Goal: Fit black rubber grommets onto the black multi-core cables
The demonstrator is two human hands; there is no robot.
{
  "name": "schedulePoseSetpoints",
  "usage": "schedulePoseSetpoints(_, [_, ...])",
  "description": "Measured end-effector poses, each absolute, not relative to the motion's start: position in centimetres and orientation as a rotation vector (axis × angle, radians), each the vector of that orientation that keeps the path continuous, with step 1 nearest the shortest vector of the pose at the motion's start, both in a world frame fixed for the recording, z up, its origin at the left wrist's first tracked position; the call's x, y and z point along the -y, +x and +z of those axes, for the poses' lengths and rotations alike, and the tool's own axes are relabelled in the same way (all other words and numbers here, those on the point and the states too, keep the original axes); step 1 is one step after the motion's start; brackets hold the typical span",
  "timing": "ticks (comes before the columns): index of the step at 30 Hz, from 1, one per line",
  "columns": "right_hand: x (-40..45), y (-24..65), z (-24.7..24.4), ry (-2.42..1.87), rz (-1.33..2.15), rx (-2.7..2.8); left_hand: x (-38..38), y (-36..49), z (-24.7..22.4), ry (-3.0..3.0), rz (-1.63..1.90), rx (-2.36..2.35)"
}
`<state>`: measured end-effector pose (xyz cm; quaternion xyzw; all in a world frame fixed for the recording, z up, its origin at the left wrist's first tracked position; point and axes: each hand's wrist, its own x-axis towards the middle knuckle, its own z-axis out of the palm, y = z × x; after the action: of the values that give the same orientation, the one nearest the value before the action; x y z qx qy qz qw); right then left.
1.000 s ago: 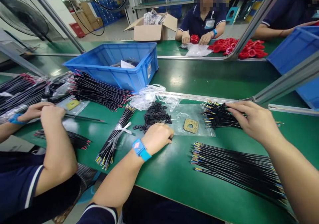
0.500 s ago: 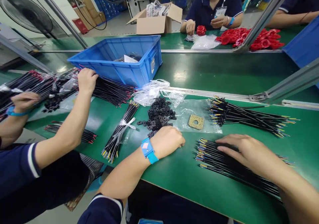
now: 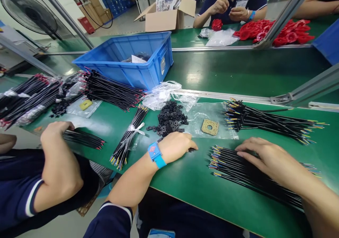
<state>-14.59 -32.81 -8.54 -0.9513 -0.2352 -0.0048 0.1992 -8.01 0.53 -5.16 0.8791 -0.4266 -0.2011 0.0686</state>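
My left hand [image 3: 176, 147], with a blue wrist strap, is closed just in front of a heap of small black plastic parts [image 3: 171, 118]. A dark bit, seemingly one such part, shows under its fingertips. My right hand [image 3: 267, 156] lies over a spread row of black cables [image 3: 233, 169], its fingers stretched out and the thumb apart. The cables' stripped ends show yellow, blue and brown wires. Behind them is a crossed pile of similar cables [image 3: 272, 119], fitted with black pieces at the left end. A yellow sponge [image 3: 210, 127] with a round hole lies on a clear plastic bag [image 3: 194, 119].
A tied cable bundle [image 3: 128, 137] lies left of the black heap. Behind stands a blue crate [image 3: 156, 72] beside crumpled plastic film [image 3: 161, 95]. A co-worker's hand [image 3: 57, 130] handles red-ended cables [image 3: 87, 139] at left. Across the bench another person sits by red parts [image 3: 288, 33].
The co-worker's near hand at left has come down from the back cable pile to the front cables. The person opposite has raised a hand. My hands have hardly moved.
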Motion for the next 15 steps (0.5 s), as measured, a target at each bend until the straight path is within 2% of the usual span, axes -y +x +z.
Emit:
schedulePoseSetpoints(3, [32.1, -14.5, -8.7, -2.638, -0.075, 0.607, -0.3, -8.0, -4.9, 2.65, -0.642, 1.264])
schedulePoseSetpoints(9, [29.3, -13.8, -10.1, -2.71, -0.542, 0.591, -0.4, -7.6, -5.9, 2.611, -0.528, 1.23])
schedulePoseSetpoints(15, [28.9, -13.2, -11.6, -2.831, -0.623, 0.631, -0.5, -7.2, -6.6, 2.435, -0.405, 1.086])
